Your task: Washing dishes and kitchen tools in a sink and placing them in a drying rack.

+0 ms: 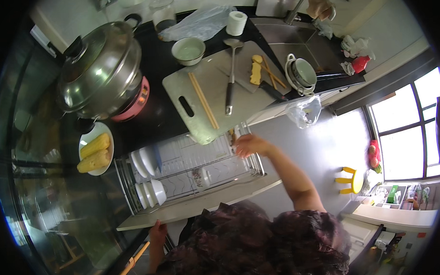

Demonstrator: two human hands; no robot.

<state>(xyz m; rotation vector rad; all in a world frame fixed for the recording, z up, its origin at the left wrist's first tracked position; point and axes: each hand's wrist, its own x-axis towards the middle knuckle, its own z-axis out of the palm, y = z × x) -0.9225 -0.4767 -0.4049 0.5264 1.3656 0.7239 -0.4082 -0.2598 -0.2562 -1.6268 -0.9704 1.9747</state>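
A wire dish-rack drawer [207, 187] stands pulled out below the black counter. My right hand [250, 145] is over its right end, by a clear container [242, 129]; whether the fingers grip anything cannot be told. My left hand [158, 232] is at the lower left edge of the drawer front [193, 199], its fingers partly hidden. White bowls [153, 193] and white plates [147, 161] stand on edge at the drawer's left. Above the drawer, a metal cutting board [207, 90] bears wooden chopsticks [203, 101], a ladle [231, 75] and a black-handled knife [273, 91].
A large steel steamer pot [101, 69] stands on a pink cooker [135, 104] at the left, beside a plate of corn [95, 152]. The sink [292, 36] is at the upper right. A yellow stool [356, 180] stands on the floor at the right.
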